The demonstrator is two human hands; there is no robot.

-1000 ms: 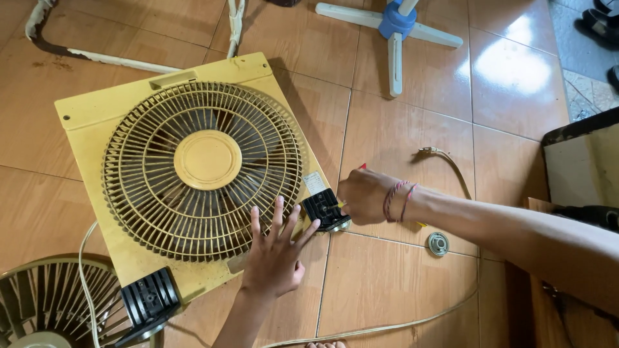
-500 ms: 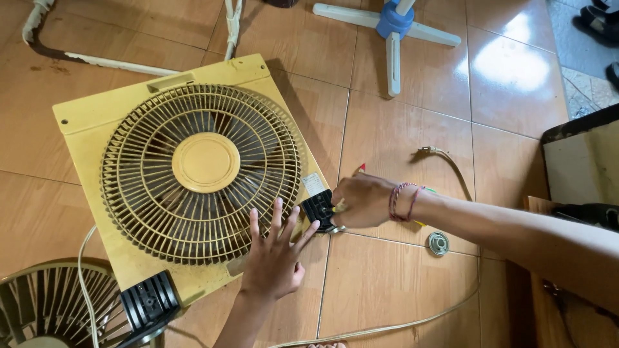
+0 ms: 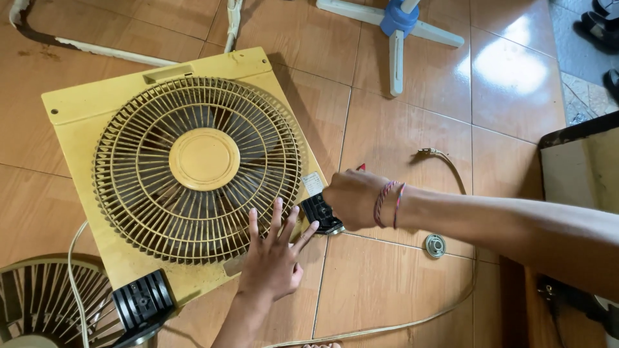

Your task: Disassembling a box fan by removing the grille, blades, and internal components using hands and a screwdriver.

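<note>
A yellow box fan (image 3: pixel 97 122) lies flat on a floor (image 3: pixel 400 283) of orange-brown tiles, its round grille (image 3: pixel 196 161) facing up. The person's left hand (image 3: pixel 274 258) rests palm down on the near right part of the grille, fingers (image 3: pixel 277 216) spread wide and holding nothing. The right hand (image 3: pixel 353 198), with thread bracelets at the wrist, reaches in from the right and is curled into a fist at the fan's right corner, touching a black plastic foot (image 3: pixel 321 214) there; a small red tip (image 3: pixel 361 167) shows beyond the knuckles, but what the fingers hold cannot be told. A second black foot (image 3: pixel 143 301) sits at the fan's near corner. A beige cord (image 3: pixel 412 322) loops over the tiles on the right, near a small round metal part (image 3: pixel 435 245). Another fan grille (image 3: pixel 39 309) lies at the near left, and a white and blue fan stand (image 3: pixel 396 26) lies at the far side.
</note>
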